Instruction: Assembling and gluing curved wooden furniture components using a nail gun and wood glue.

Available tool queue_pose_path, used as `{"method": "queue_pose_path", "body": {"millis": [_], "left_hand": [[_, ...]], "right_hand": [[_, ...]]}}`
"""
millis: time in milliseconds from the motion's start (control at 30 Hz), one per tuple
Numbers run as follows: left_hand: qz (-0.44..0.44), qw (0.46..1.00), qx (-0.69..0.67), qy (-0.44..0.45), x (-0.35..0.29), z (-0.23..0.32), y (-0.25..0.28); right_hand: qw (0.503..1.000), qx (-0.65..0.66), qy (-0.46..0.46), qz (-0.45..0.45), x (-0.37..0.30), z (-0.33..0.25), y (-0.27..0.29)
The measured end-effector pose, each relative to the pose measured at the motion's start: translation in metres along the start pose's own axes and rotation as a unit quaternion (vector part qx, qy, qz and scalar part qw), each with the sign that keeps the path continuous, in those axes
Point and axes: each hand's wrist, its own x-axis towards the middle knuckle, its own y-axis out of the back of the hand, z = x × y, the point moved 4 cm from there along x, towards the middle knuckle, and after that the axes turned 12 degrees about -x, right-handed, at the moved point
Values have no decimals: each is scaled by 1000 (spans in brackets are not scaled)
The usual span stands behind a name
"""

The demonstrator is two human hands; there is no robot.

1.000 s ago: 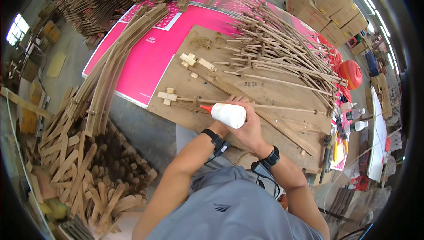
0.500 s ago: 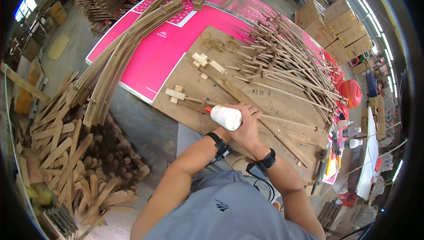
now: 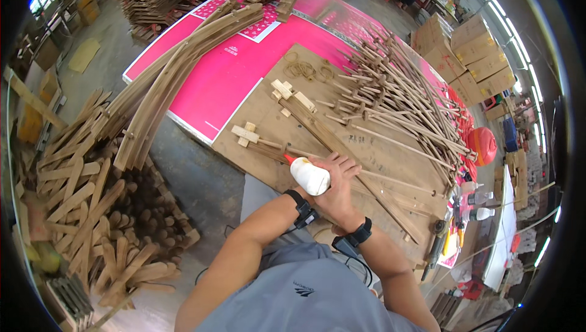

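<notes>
A white squeeze bottle (image 3: 310,176) with a red nozzle is tilted over the near edge of a brown board (image 3: 268,109), its base toward me and its nozzle pointing left. My right hand (image 3: 337,188) grips it from the right, fingers bent at the far side. My left hand is mostly hidden behind the bottle; the wrist (image 3: 303,207) shows, the fingers do not. By the nozzle runs a thin wooden rod (image 3: 378,175), close to a cross-shaped wooden block (image 3: 246,133). A long wooden strip (image 3: 323,133) lies diagonally beyond, near a second block (image 3: 281,90).
Many thin rods (image 3: 397,94) are heaped at the board's far right. Long slats (image 3: 165,82) overhang the pink tabletop (image 3: 201,103) at left, above a pile of rounded wooden pieces (image 3: 104,228). Rubber bands (image 3: 300,68), a dark tool (image 3: 436,243) and clear bottles (image 3: 479,198) lie around.
The bottle and my right hand have come slightly nearer to me, and the bottle's tilt has changed a little. The view has shifted slightly; the rods and blocks lie as before.
</notes>
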Motion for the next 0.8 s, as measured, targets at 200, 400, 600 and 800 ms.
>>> {"method": "queue_pose_path", "body": {"millis": [200,400,600,800], "left_hand": [[58,939,-323,100,-18,-48,-51],[98,941,-316,76,-25,-91,-71],[-35,964,251,-79,-12,-23,-15],[45,950,258,-168,-7,-5,-13]], "right_hand": [[1000,-3,26,0,-6,2,-5],[998,56,13,-5,-8,9,-16],[999,-40,-5,-15,-5,-2,-5],[988,125,-89,6,-8,-3,12]]}}
